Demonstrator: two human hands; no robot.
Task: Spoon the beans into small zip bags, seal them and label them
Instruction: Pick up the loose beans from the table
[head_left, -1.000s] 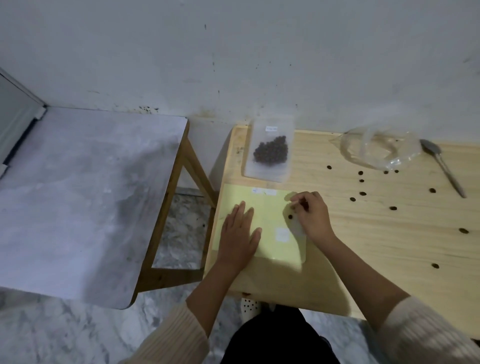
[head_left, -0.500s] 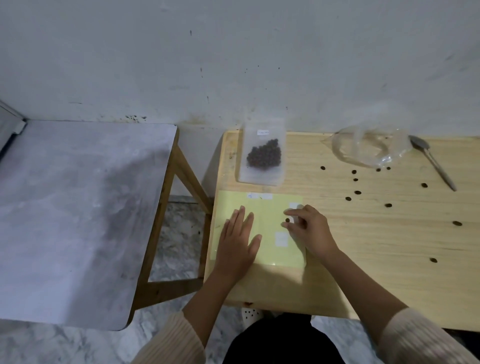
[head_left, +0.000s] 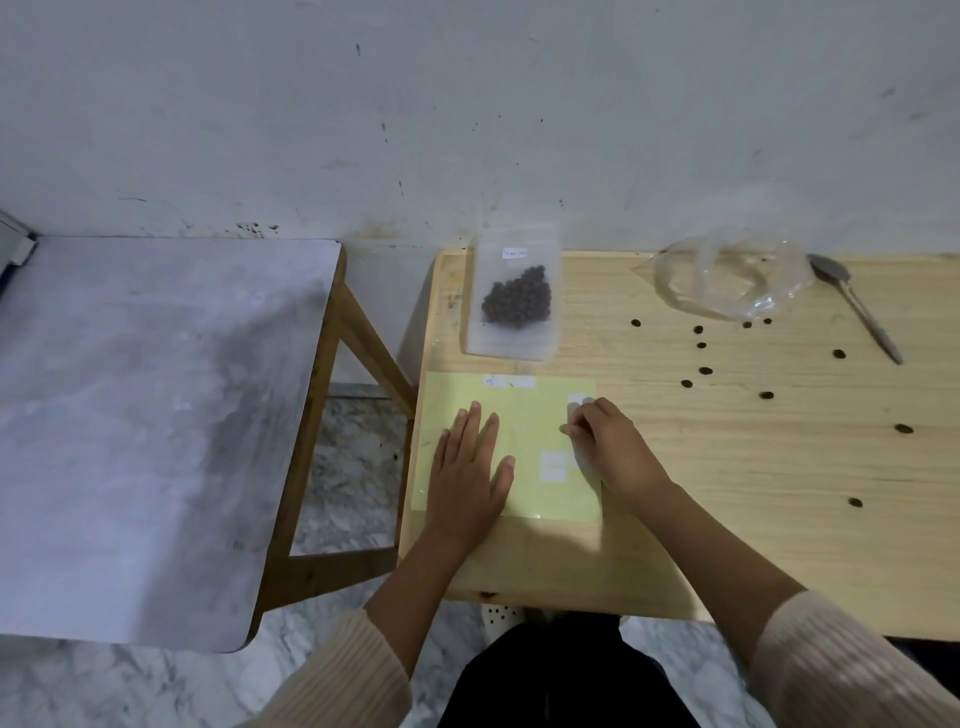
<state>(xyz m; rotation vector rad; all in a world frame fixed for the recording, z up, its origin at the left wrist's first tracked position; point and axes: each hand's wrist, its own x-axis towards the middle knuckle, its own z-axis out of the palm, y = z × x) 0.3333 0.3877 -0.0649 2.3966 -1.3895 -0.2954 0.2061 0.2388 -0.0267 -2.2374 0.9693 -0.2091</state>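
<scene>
My left hand (head_left: 470, 467) lies flat on the yellow sheet (head_left: 524, 431), fingers straight. My right hand (head_left: 610, 449) curls its fingers at the sheet's right side, near a white label (head_left: 553, 465). I cannot tell if it pinches anything. The bag of beans (head_left: 514, 301) lies just past the sheet.

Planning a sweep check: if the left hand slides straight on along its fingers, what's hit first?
Left hand would likely cross the white label on the yellow sheet, then hit the bean bag.

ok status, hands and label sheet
Left hand flat on label sheet. Right hand curled at its right edge, grip unclear. Loose beans off to the right, nothing in the way.
</scene>
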